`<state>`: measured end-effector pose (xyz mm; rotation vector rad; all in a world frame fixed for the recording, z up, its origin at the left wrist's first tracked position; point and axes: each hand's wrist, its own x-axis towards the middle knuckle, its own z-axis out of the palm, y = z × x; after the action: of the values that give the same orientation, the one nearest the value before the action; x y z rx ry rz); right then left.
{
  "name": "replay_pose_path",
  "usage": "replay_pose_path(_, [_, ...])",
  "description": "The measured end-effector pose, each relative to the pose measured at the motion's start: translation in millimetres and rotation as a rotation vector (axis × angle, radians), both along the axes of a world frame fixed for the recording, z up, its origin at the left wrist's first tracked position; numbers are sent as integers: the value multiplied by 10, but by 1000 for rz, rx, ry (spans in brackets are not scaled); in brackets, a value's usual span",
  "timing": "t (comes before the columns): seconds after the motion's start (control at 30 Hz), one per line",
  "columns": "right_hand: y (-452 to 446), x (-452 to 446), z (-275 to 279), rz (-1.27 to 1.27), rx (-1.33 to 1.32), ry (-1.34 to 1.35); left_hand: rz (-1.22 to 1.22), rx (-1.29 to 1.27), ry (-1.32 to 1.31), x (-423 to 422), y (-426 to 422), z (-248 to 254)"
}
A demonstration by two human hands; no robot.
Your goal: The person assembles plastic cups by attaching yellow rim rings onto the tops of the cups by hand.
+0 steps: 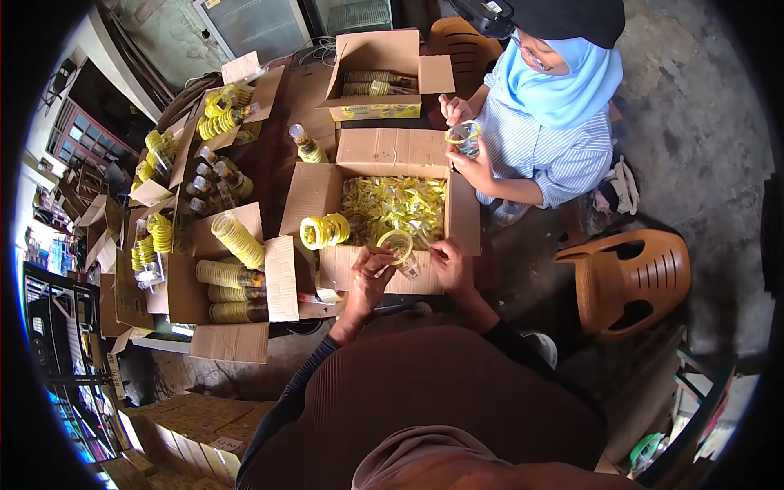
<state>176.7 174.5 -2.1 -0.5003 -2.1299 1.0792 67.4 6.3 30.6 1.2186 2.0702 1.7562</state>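
Note:
My left hand [370, 276] is closed on a clear plastic cup [407, 263] with a yellow rim, tilted over the near flap of a cardboard box. Just right of the cup, my right hand [450, 265] has its fingers pinched together. A thin pale strip shows by its fingertips, too small to name. Beyond both hands, the open cardboard box [393, 148] is filled with yellow strips [388, 204]. A stack of yellow rings [324, 232] lies on the left side of that box.
Across the box, a co-worker [539, 139] holds a similar cup [464, 139]. Stacked cups fill a box [282, 278] at the left and another box [380, 112] at the back. More stacked cups [216, 180] stand farther left. An orange plastic chair [629, 282] is at the right.

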Motion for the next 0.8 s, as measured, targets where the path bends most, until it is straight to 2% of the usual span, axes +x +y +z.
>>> replay_pose_path(0.03, [71, 81, -36, 8, 3, -2, 23, 13, -89, 26, -2, -15])
replay_pose_path(0.1, [222, 251, -91, 75, -105, -77, 37, -54, -108, 55, -30, 118])
replay_pose_path(0.2, [466, 556, -149, 133, -175, -216, 100, -64, 52, 78, -46, 83])
replay_pose_path(0.37, [835, 1017, -574, 208, -173, -387, 198, -65, 26, 161, -31, 95])
replay_pose_path(0.43, [904, 1108, -735, 175, -242, -655, 219, -34, -55, 176, -26, 19])
replay_pose_path(0.53, [920, 1045, -1094, 203, -313, -814, 229, -15, 33, 176, -46, -157])
replay_pose_path(0.6, [937, 953, -1465, 266, -344, -729, 258, -17, 93, 195, -50, -157])
replay_pose_path(0.67, [899, 797, -1748, 310, -373, -552, 231, -75, -59, 220, -76, -69])
replay_pose_path(0.7, [898, 785, -1782, 325, -370, -552, 246, -77, -56, 234, -92, -23])
replay_pose_path(0.77, [778, 702, -1286, 152, 244, -744, 261, -110, -61, 250, -109, 68])
replay_pose_path(0.8, [793, 693, -1240, 166, 249, -740, 262, -133, -57, 247, -135, 93])
